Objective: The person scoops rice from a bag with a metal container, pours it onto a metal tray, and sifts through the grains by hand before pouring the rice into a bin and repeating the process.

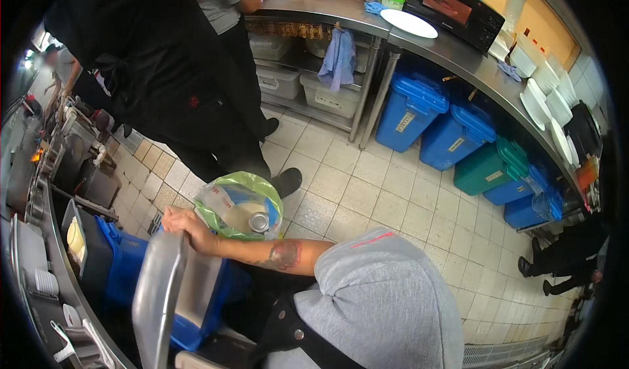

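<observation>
5 bins [492,166] under counter [458,51], green bag [270,192] beside hand [190,227] on grey container [157,297]

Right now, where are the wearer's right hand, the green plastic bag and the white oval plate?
Right hand [188,226], head view: back of the hand.
Green plastic bag [252,182], head view: its rim.
White oval plate [409,24], head view: its bare middle.

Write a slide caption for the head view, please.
Right hand gripping a tilted grey container near a green-rimmed bag; blue bins stand beyond.
</observation>
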`<state>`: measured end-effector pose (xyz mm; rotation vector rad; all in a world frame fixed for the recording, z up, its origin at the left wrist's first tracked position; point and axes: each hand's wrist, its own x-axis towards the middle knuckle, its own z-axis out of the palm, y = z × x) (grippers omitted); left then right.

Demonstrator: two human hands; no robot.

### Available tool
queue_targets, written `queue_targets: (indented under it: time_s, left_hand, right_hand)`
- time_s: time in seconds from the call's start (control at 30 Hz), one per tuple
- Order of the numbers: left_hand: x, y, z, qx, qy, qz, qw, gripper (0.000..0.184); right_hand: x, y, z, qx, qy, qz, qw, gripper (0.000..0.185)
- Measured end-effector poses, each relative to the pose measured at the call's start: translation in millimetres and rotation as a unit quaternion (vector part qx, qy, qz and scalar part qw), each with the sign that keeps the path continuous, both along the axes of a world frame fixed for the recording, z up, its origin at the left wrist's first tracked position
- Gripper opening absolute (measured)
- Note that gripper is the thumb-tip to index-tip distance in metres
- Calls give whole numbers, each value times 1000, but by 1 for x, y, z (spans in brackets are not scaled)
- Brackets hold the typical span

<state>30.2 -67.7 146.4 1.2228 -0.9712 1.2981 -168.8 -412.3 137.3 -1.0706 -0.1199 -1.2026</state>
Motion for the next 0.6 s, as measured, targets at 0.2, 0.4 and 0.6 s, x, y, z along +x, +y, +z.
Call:
queue_targets:
  time_s: [0.2, 0.4, 0.6]
  left_hand:
    - [20, -21, -110, -57, 332, -341, 877, 13]
    - [-46, -45, -187, 45, 606, -134, 783, 23]
    - [-60, -78, -213, 465, 437, 126, 760, 41]
  right_hand:
    - [17, -18, -58, -51, 115, -30, 992, 19]
    - [25, 4, -195, -66, 253, -167, 951, 8]
    - [-13, 44, -211, -390, 372, -180, 823, 9]
